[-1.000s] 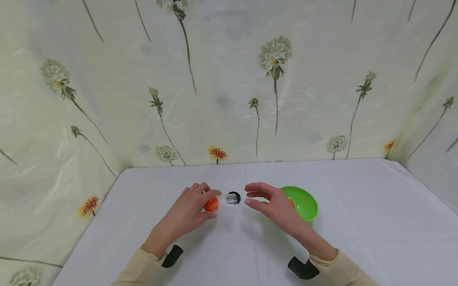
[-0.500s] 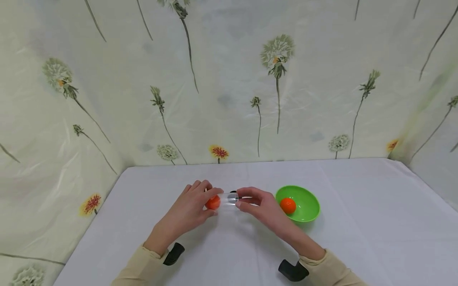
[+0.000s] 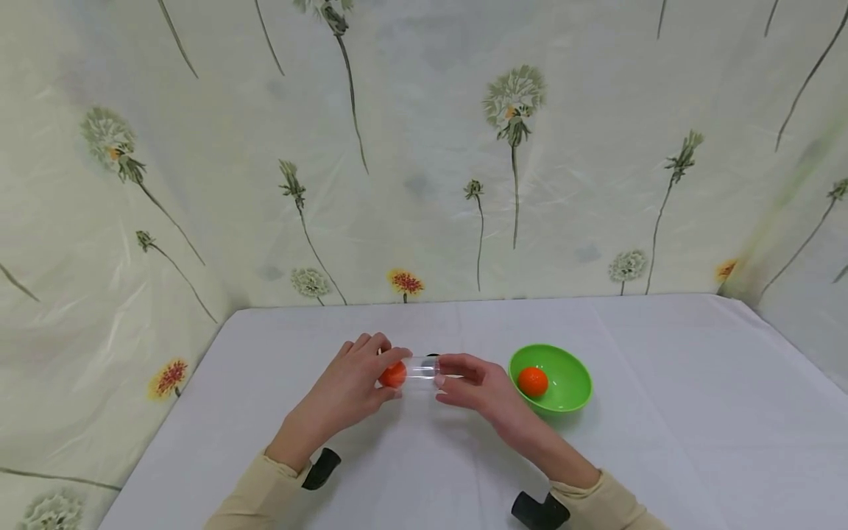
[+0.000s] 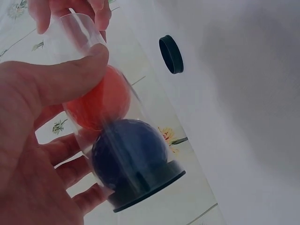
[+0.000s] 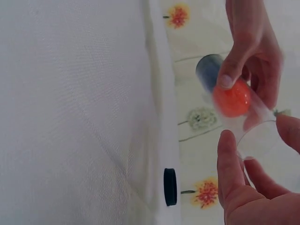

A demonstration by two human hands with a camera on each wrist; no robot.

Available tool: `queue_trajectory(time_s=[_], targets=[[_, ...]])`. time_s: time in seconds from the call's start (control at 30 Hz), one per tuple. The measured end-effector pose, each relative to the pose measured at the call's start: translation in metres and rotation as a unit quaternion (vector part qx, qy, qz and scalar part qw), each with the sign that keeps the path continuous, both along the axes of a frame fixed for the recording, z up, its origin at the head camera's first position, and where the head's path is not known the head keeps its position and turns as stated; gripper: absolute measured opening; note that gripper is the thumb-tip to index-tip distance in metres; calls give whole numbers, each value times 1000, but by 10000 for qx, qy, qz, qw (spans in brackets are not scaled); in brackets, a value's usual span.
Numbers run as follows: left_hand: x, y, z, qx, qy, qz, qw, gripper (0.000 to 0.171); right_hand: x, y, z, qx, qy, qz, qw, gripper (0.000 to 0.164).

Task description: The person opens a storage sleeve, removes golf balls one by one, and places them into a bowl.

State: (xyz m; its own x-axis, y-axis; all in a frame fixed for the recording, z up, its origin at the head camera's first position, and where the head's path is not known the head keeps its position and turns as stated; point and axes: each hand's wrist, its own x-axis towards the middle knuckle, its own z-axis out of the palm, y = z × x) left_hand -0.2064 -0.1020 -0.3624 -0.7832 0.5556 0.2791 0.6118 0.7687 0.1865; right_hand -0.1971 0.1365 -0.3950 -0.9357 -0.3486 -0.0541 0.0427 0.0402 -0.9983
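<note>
My left hand (image 3: 347, 383) grips a clear tube (image 3: 422, 368) that lies sideways in the head view. Inside it are an orange ball (image 3: 394, 375), under the left thumb, and a dark blue ball (image 4: 129, 152) against the black base (image 4: 150, 185). The tube's other end has no cap and points at my right hand (image 3: 490, 394). Those right fingers (image 5: 228, 154) are spread around the open rim, cupped near it; how firmly they touch it is hard to tell. Nothing else shows in the right hand.
A black cap (image 4: 171, 54) rests on the white cloth (image 3: 662, 412) behind the tube. To the right stands a green bowl (image 3: 571, 379) holding another orange ball (image 3: 533, 381). A dandelion-print sheet (image 3: 424, 147) hangs behind the table.
My right hand has moved left, from beside the bowl to the tube's open end, uncovering the ball in the bowl. The left hand keeps its grip on the tube, almost in place.
</note>
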Motion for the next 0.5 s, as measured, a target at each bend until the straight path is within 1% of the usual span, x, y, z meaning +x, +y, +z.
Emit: queue_trajectory(time_s=[0.07,0.2,0.3,0.5], targets=[[0,0,0,-13,2,-11,10000,49,1,0,-1,44,-45,-41,10000,54],[0,0,0,-43,73,-42,10000,48,2,-1,-1,226,-31,-164,9996,52],[0,0,0,-96,146,-59,9998,47,3,-2,0,240,-16,-214,9995,49],[0,0,1,-274,234,-75,9993,47,3,-2,-4,330,25,-220,9992,53]])
